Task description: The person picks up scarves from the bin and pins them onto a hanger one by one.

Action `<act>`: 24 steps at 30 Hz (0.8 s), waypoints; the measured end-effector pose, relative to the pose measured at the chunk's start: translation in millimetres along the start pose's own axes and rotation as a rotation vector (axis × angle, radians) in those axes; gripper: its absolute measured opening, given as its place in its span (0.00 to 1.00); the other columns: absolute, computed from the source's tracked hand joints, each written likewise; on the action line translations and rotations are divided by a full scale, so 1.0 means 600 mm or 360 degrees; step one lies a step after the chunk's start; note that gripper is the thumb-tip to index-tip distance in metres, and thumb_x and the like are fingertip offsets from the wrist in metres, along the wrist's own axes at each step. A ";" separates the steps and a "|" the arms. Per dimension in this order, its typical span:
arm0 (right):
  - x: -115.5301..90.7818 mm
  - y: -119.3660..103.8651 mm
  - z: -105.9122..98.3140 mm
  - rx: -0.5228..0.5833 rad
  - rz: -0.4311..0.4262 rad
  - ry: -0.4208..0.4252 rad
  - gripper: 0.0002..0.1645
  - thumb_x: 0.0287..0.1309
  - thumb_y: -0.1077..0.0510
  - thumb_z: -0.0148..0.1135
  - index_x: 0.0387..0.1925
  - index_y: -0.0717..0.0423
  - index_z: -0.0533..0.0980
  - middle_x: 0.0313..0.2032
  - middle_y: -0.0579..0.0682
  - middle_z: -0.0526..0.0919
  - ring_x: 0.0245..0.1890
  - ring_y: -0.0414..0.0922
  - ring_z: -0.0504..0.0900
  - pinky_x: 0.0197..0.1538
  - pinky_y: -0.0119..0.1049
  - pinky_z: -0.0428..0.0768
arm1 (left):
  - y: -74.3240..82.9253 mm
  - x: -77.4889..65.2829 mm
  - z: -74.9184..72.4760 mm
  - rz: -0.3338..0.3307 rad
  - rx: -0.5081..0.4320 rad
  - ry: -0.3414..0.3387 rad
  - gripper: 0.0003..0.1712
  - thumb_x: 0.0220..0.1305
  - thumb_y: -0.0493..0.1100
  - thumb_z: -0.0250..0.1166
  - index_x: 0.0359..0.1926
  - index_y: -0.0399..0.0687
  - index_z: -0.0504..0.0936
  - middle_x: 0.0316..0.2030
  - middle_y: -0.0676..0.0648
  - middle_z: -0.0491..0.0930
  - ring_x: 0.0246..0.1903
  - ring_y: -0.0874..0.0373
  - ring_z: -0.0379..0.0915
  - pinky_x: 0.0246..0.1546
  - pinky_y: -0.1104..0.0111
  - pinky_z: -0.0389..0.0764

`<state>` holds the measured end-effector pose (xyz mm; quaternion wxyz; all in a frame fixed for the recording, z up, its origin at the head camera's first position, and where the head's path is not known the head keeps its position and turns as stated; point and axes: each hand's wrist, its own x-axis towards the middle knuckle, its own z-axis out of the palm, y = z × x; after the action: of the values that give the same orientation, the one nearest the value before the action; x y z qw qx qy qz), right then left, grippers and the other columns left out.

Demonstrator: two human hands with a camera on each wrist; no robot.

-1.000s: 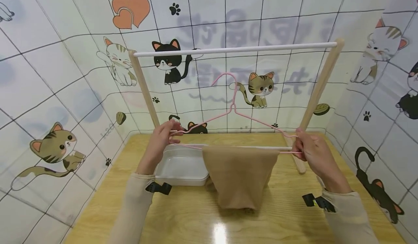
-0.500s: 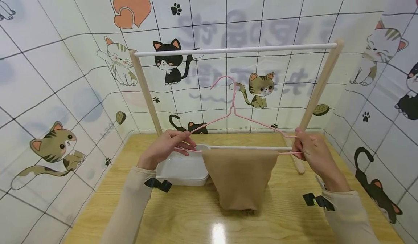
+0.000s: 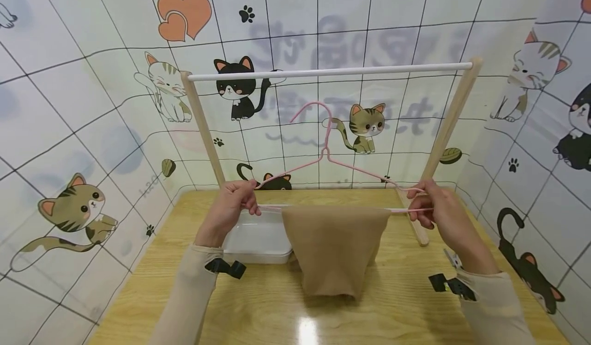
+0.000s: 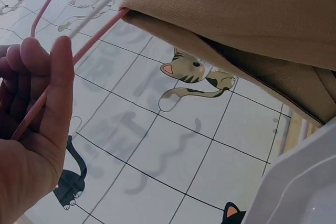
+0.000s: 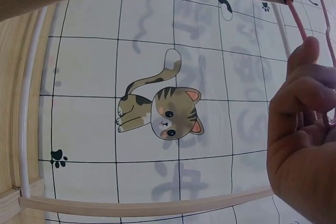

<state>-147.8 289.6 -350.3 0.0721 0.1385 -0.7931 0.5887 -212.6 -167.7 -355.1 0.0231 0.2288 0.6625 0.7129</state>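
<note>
Two hands hold one pink wire hanger (image 3: 325, 152) by its opposite lower corners, with a folded brown cloth (image 3: 334, 252) draped over the bottom bar between them. The left hand (image 3: 231, 204) has its fingers curled round the wire, and the right hand (image 3: 438, 209) has its fingers bent about the other corner, pinching the pink wire. Gripping both ends probably serves to hold the bar level so that the cloth does not slide sideways, and seems to leave the hook free at the top. The cloth hangs as a double layer, likely so that its weight balances on the wire; whether its hem touches the counter (image 3: 388, 314) cannot be told. Behind stands a rack with wooden posts (image 3: 448, 129). Its white upper rod (image 3: 330, 72) appears above the hook and apart from it, while a lower rod (image 5: 23, 171) runs near the counter and lines up with the hanger's bar as seen from the head. A white tray (image 3: 258, 259) sits beyond the left hand, its right end partly hidden by the cloth. Its place and the near right post could crowd sideways movement. A wall (image 3: 295, 6) printed with cats closes off the back.
</note>
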 end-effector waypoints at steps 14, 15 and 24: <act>-0.046 -0.001 0.041 -0.0347 -0.0326 0.1289 0.11 0.72 0.56 0.59 0.46 0.61 0.79 0.32 0.33 0.81 0.29 0.33 0.78 0.38 0.19 0.76 | 0.032 -0.002 0.021 0.0071 -0.0073 0.0165 0.29 0.78 0.42 0.53 0.14 0.45 0.69 0.13 0.52 0.67 0.14 0.59 0.70 0.28 0.64 0.86; -0.046 0.004 0.037 -0.0362 -0.0309 0.1292 0.12 0.72 0.55 0.60 0.45 0.61 0.79 0.31 0.33 0.81 0.28 0.33 0.78 0.37 0.19 0.76 | 0.033 -0.001 0.021 0.0077 -0.0079 0.0171 0.29 0.79 0.42 0.53 0.14 0.45 0.68 0.13 0.52 0.67 0.14 0.60 0.70 0.28 0.64 0.86; -0.057 0.069 -0.038 -0.0562 0.0033 0.1328 0.09 0.73 0.50 0.59 0.44 0.50 0.80 0.28 0.25 0.78 0.28 0.28 0.76 0.32 0.15 0.71 | 0.031 0.002 0.021 0.0089 -0.0134 0.0223 0.31 0.78 0.41 0.55 0.12 0.44 0.66 0.11 0.52 0.66 0.12 0.60 0.68 0.25 0.65 0.85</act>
<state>-129.0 327.0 -390.8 0.4022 -0.1329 -0.7858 0.4506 -204.0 -157.9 -336.7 -0.0338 0.1956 0.6254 0.7546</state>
